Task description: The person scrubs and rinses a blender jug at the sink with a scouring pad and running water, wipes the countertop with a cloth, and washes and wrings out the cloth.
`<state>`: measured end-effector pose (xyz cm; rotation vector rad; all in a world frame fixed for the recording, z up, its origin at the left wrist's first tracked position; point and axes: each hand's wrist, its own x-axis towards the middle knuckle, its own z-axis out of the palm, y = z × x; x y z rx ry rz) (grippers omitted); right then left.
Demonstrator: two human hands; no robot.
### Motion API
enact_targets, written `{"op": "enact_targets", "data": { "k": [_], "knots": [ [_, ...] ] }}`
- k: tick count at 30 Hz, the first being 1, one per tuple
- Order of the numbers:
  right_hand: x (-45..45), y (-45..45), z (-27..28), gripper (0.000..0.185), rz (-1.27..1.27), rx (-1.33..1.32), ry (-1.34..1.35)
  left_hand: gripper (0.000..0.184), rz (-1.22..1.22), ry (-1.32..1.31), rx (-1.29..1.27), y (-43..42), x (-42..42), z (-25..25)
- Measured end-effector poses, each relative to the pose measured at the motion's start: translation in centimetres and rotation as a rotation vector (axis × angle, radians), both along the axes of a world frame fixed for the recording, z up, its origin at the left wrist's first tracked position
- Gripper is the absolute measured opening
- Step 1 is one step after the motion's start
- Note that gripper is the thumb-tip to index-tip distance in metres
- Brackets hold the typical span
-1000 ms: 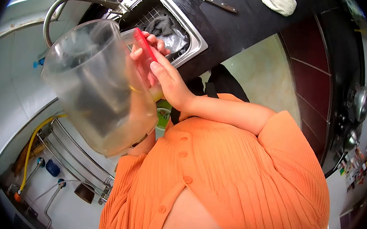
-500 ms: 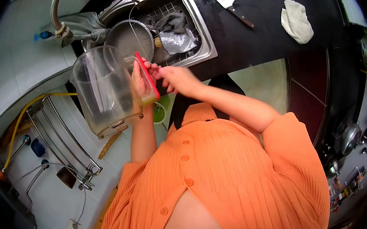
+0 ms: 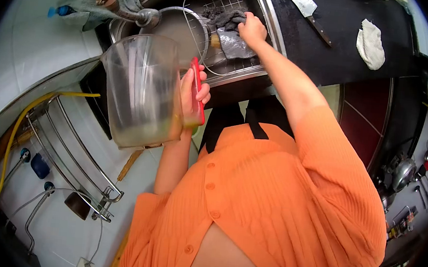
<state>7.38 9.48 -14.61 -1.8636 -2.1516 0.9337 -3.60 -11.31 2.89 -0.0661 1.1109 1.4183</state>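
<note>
My left hand [image 3: 193, 88] is wrapped round the red-edged handle [image 3: 197, 94] of a large clear plastic jug [image 3: 139, 91]. The jug is held in the air in front of the sink, and its lower part looks cloudy. Over the sink, my right hand [image 3: 252, 30] has its fingers closed on the edge of a dark grey cloth [image 3: 229, 18]. Beneath that cloth lies a silvery plastic packet [image 3: 236, 45], on a wire rack. A round metal basin [image 3: 180, 29] sits in the sink beside them, partly behind the jug.
The metal sink [image 3: 278, 35] has a faucet [image 3: 150, 18] hanging over its left side. On the black counter lie a cleaver [image 3: 306, 12] and a white cloth [image 3: 370, 45]. A metal wall rack [image 3: 71, 141] and yellow hose [image 3: 15, 141] are at left.
My right hand has left the jug's handle and moved up and right to the dark grey cloth in the sink. My left hand still holds the jug, now more upright. The view has shifted.
</note>
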Motion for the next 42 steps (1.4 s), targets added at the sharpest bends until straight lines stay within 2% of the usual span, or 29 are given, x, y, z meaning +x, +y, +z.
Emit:
{"op": "enact_targets", "data": {
  "k": [1, 2, 3, 5, 7, 8, 9, 10, 11, 13, 14, 16, 18, 20, 21, 22, 24, 25, 26, 29, 31, 32, 34, 39, 42],
  "knots": [
    [0.1, 0.2, 1.4, 0.041, 0.005, -0.029, 0.026, 0.026, -0.01, 0.001, 0.012, -0.1, -0.5, -0.1],
    [0.2, 0.0, 3.0, 0.039, -0.095, -0.186, 0.096, 0.026, -0.009, -0.001, 0.015, -0.2, -1.0, -0.3],
    [0.8, -0.1, -1.1, 0.032, -0.1, -0.182, 0.363, 0.024, -0.019, -0.008, 0.032, -0.4, -1.3, -0.8],
    [1.8, -1.5, 5.1, 0.026, -0.113, -0.684, 0.661, 0.022, -0.035, -0.022, 0.054, -0.7, -1.7, -1.7],
    [2.0, -4.3, 10.1, 0.024, -0.124, -0.787, 0.84, 0.024, -0.043, 0.039, 0.062, -0.5, -1.6, -2.8],
    [2.2, -5.5, 12.3, 0.025, -0.05, -0.816, 0.819, 0.024, -0.047, 0.033, 0.066, -0.3, -1.5, -3.4],
    [2.2, -6.7, 13.8, 0.028, 0.023, -0.845, 0.798, 0.036, -0.108, 0.093, 0.027, -0.1, -1.4, -4.0],
    [2.0, -8.3, 14.1, 0.035, 0.111, -0.714, 0.792, 0.05, -0.171, 0.156, -0.011, 0.3, -1.1, -4.1],
    [1.7, -9.6, 13.8, 0.043, 0.198, -0.581, 0.783, 0.05, -0.179, 0.154, -0.006, 0.5, -0.5, -4.0],
    [2.0, -10.5, 14.4, 0.066, 0.292, -0.425, 0.666, 0.064, -0.238, 0.354, -0.018, 1.4, 0.9, -3.1],
    [2.2, -10.4, 14.8, 0.073, 0.302, -0.407, 0.597, 0.07, -0.262, 0.343, -0.002, 0.9, 0.9, -4.3],
    [2.7, -10.3, 15.3, 0.08, 0.292, -0.383, 0.53, 0.064, -0.297, 0.357, -0.011, 1.5, 2.2, -1.9],
    [3.5, -9.6, 15.5, 0.084, 0.298, -0.211, 0.461, 0.057, -0.336, 0.368, -0.011, 2.1, 3.1, -1.2],
    [4.0, -9.0, 16.2, 0.084, 0.283, -0.238, 0.388, 0.039, -0.528, 0.361, -0.078, 2.4, 3.1, -1.9],
    [3.9, -8.7, 16.4, 0.085, 0.288, -0.278, 0.321, 0.039, -0.541, 0.364, -0.07, 2.8, 3.6, -2.3],
    [3.3, -9.1, 15.6, 0.081, 0.285, -0.18, 0.25, 0.028, -0.545, 0.355, 0.014, 3.2, 4.1, -2.6],
    [3.6, -8.7, 14.8, 0.077, 0.293, -0.226, 0.302, 0.015, -0.48, 0.388, 0.083, 3.9, 5.7, -1.7],
    [3.8, -8.0, 14.7, 0.072, 0.316, -0.27, 0.345, 0.015, -0.495, 0.388, 0.091, 4.4, 5.9, -1.9],
    [3.8, -7.6, 13.5, 0.06, 0.424, -0.181, 0.33, 0.022, -0.448, 0.396, 0.004, 4.4, 6.0, -2.2],
    [4.3, -5.8, 17.6, 0.05, 0.45, -0.255, 0.227, 0.045, -0.38, 0.944, 0.199, 3.4, 1.6, -12.0],
    [3.3, -5.8, 16.4, 0.054, 0.393, -0.151, 0.306, 0.026, -0.49, 0.695, 0.115, 5.6, 3.1, -4.8],
    [2.8, -5.5, 16.5, 0.054, 0.336, -0.178, 0.221, 0.017, -0.542, 0.57, 0.076, 6.3, 3.5, -2.5],
    [2.2, -4.9, 16.5, 0.054, 0.271, -0.198, 0.139, 0.017, -0.559, 0.572, 0.079, 6.8, 3.6, -1.2],
    [3.6, -4.5, 17.8, 0.058, 0.396, -0.321, 0.354, 0.018, -0.766, 0.546, 0.09, 6.9, 2.8, -0.1],
    [3.3, -4.3, 16.6, 0.057, 0.418, -0.219, 0.369, 0.018, -0.656, 0.349, 0.012, 5.7, 4.2, 0.9]
  ]
}}
